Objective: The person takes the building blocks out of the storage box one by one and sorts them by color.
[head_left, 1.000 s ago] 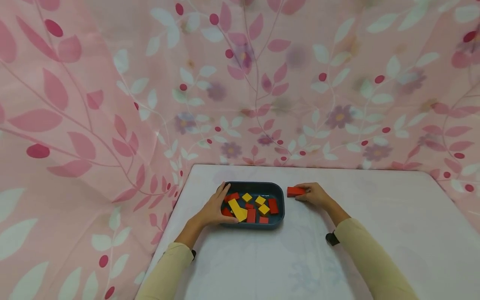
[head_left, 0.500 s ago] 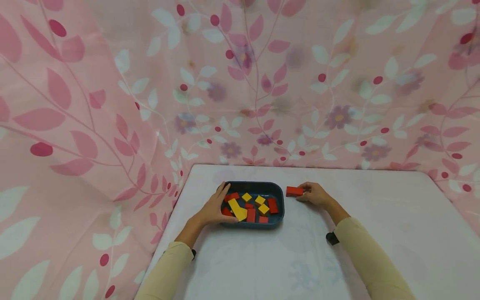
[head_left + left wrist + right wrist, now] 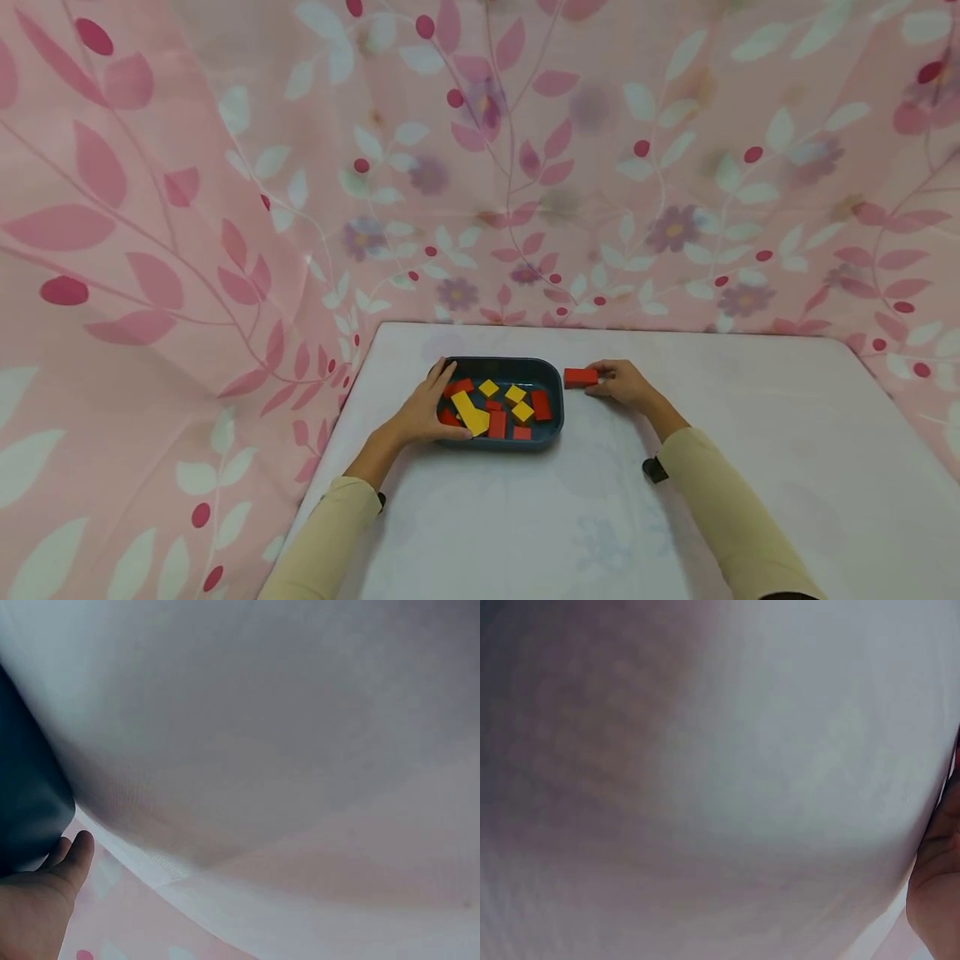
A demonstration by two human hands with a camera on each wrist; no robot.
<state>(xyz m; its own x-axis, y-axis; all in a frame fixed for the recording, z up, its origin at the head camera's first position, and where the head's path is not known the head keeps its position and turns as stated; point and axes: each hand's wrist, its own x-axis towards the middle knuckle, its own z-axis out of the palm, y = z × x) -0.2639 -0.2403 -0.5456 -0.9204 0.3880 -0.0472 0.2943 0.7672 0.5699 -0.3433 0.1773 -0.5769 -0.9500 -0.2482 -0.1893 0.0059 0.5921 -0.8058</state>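
The left hand grips the tray beside it, while the right hand pinches the end of a red block just left of its fingertips. Holding the tray steady and pinching firmly should stop the block twisting.

– Which colour has the tray?
– It is dark blue; the blocks inside are red and yellow, and the single block beside it is red.
– And the table cloth?
– White, with faint bluish figures. The wall cloth is pink, with white leaves and purple flowers; the sleeves are pale beige.
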